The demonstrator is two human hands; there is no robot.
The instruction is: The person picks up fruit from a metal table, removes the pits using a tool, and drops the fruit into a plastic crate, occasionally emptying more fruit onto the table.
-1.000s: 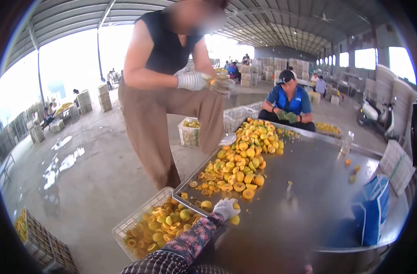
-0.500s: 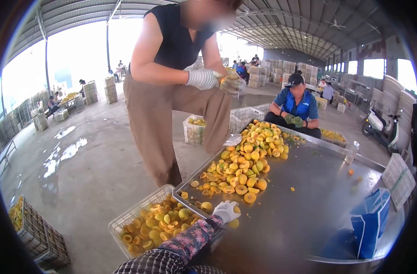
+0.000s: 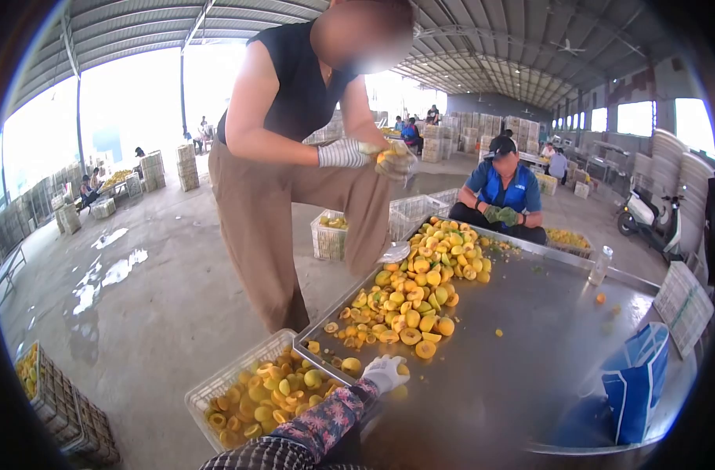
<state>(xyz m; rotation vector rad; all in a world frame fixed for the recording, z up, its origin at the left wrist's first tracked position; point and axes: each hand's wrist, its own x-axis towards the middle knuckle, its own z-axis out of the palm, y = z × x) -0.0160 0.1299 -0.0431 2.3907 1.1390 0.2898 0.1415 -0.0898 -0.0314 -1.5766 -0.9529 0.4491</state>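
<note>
My left hand (image 3: 385,374), in a white glove below a flowered sleeve, rests low over the near-left edge of the metal table (image 3: 522,337). Its fingers are closed on a yellow peach half (image 3: 403,369), partly hidden by the glove. Just beyond the hand lies a heap of halved yellow peaches (image 3: 420,290), with a loose peach (image 3: 351,366) beside the glove. Left of my forearm stands a white plastic crate (image 3: 204,376) filled with peach halves. My right hand is out of view.
A standing person (image 3: 295,141) in striped gloves handles a fruit across the table's left side. Another person (image 3: 506,188) sits at the far end. A bottle (image 3: 600,266) and a blue bag (image 3: 635,384) stand at the right. More crates (image 3: 59,399) stand at lower left.
The view has shifted slightly, so the scene sits a little lower. My left hand keeps its grip on the peach half, in nearly the same place at the table's edge.
</note>
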